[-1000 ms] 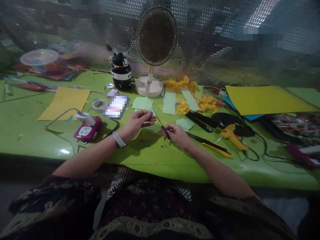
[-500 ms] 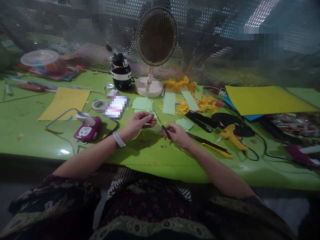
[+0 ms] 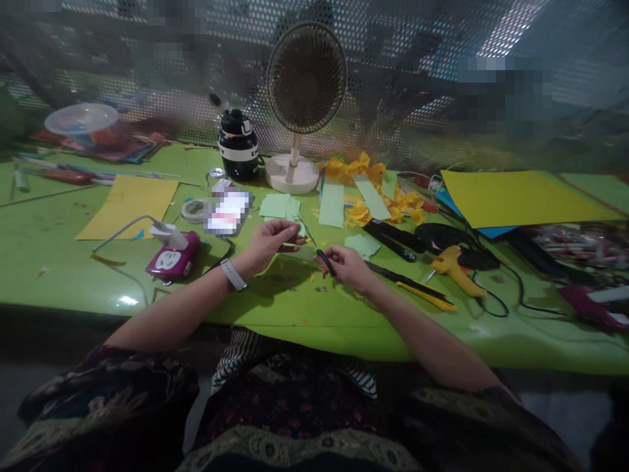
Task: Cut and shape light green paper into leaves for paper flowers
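My left hand (image 3: 270,246), with a pale watch on its wrist, pinches a small piece of light green paper (image 3: 301,230) between thumb and fingers. My right hand (image 3: 348,265) is closed on a pair of scissors with black handles (image 3: 325,261). Their thin blades point up and left, beside the paper at my left fingertips. Whether the blades touch the paper I cannot tell. Behind my hands lies a stack of light green paper pieces (image 3: 275,206). More green pieces (image 3: 362,246) lie to the right of my right hand.
A white fan (image 3: 292,174) and a dark bottle (image 3: 238,147) stand at the back. To the left are a purple power socket (image 3: 170,260), a tape roll (image 3: 195,210) and a phone (image 3: 228,213). A yellow glue gun (image 3: 457,271) and a yellow-handled cutter (image 3: 426,292) lie right.
The green paper at my left fingertips has turned and shows more of its face. The scissors have shifted slightly; both hands stay in nearly the same place.
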`<state>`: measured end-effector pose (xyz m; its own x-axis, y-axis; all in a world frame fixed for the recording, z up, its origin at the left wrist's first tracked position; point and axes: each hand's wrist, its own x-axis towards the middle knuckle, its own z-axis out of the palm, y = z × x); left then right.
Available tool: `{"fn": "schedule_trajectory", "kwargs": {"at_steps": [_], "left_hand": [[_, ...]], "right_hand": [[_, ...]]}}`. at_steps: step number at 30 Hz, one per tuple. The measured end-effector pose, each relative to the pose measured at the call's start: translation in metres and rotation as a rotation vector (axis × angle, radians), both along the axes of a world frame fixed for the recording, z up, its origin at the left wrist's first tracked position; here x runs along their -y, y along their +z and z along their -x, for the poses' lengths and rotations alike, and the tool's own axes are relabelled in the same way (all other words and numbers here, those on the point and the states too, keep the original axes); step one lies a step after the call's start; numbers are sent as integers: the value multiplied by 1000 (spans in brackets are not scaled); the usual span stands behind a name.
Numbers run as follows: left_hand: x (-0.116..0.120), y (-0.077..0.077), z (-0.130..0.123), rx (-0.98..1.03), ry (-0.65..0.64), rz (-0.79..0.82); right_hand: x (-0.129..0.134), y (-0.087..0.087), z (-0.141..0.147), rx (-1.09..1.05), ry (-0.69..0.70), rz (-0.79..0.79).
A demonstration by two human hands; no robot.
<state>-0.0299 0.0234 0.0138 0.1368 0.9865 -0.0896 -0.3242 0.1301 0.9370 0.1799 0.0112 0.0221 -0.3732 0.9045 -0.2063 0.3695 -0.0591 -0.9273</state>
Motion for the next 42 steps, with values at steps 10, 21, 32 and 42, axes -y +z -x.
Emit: {"fn": "schedule_trajectory", "kwargs": {"at_steps": [10,21,32,42], "left_hand": [[-1,-5,1,-43,-45,-29],[-2,-1,3,-38,-12,-18],[-3,-2,4,-32,0,-38],[-4,-3,5,-53,-7,-68]], "right_hand": [[-2,0,-1,7,9,-35],[0,4,1,4,-9,-39],[1,3,1,23,-16,-41],[2,2,2,45,-15,-55]]}}
